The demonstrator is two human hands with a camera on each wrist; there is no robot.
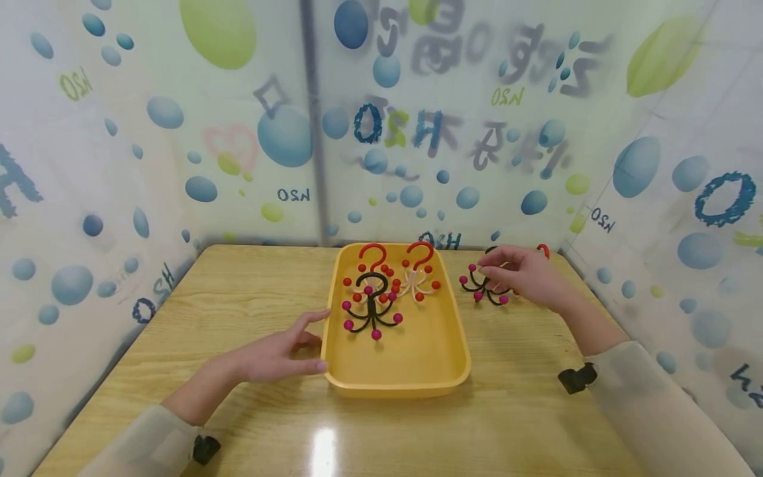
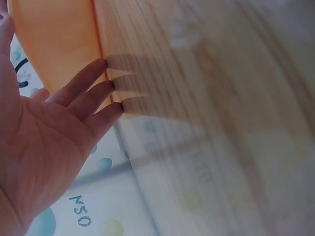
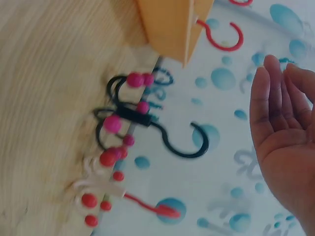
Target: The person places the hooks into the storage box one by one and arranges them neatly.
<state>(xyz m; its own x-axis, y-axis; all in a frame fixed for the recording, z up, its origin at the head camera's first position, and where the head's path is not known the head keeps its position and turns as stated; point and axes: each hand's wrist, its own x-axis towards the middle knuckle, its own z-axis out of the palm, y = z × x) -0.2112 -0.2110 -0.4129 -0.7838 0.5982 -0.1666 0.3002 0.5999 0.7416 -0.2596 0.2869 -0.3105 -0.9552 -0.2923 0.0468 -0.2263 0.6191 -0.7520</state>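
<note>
A yellow tray (image 1: 411,361) stands mid-table. My left hand (image 1: 271,354) touches its left side, fingers spread, thumb at the near-left corner. In the left wrist view, straight fingertips (image 2: 100,88) rest low against the tray wall by the tabletop. My right hand (image 1: 524,277) is raised right of the tray, fingers extended and holding nothing. Beside it stands a black multi-armed hook hanger (image 3: 134,116) with magenta balls; the right wrist view shows a gap between them. A white hanger (image 3: 110,189) with a red hook and red balls stands alongside, mostly hidden by the hand in the head view.
Inside the tray lie a black hanger (image 1: 372,308) with magenta balls and two white hangers with red hooks, one (image 1: 414,281) at the back right, the other (image 1: 372,250) partly behind the black one. Patterned curtain walls (image 1: 238,218) border the wooden table (image 1: 250,291) behind and at both sides.
</note>
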